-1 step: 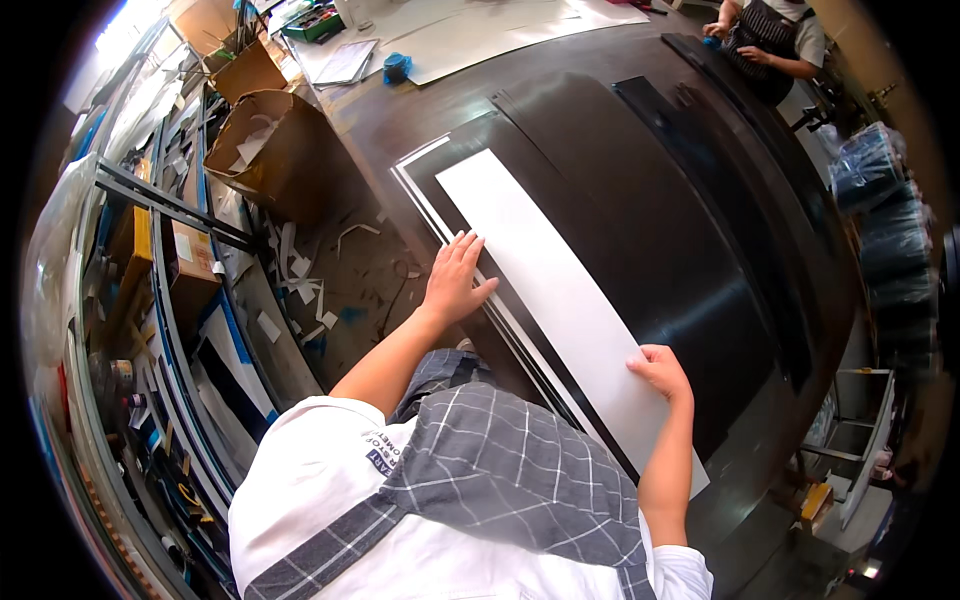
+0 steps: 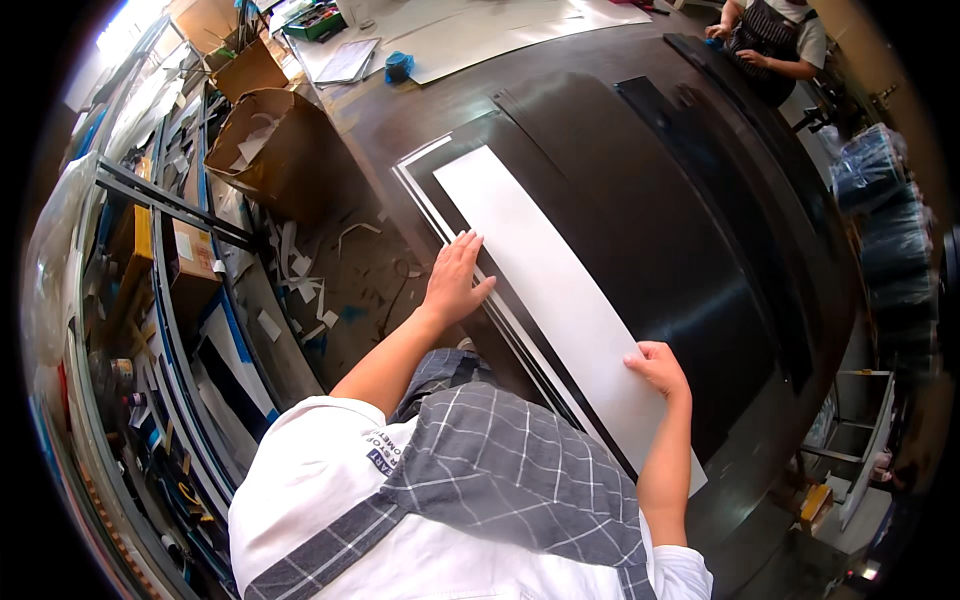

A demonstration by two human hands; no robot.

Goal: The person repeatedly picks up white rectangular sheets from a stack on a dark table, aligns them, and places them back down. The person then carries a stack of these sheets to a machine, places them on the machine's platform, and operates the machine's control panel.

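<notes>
A long white strip (image 2: pixel 540 255), flat and smooth like sheet stock, lies slantwise over a large dark sheet (image 2: pixel 620 190) on the worktable. My right hand (image 2: pixel 662 372) is closed on the strip's right long edge toward its near end, with some fingers hidden. Fingers stretched out, my left hand (image 2: pixel 458 278) lies flat beside the strip's left edge. Under and beside that hand run narrow white strips (image 2: pixel 425 193) along the table's left side. I cannot tell whether my left fingertips touch the wide strip.
Dark long strips (image 2: pixel 700 170) lie farther right. White sheeting (image 2: pixel 500 40), papers (image 2: pixel 345 62) and a blue object (image 2: pixel 398 68) are at the back. Left of the table stand a cardboard box (image 2: pixel 255 150) and a loaded rack (image 2: pixel 160 330); scraps litter the floor. A co-worker (image 2: pixel 770 50) stands far right.
The wide white strip and my right hand have shifted very slightly toward the far left. My left hand stays in place.
</notes>
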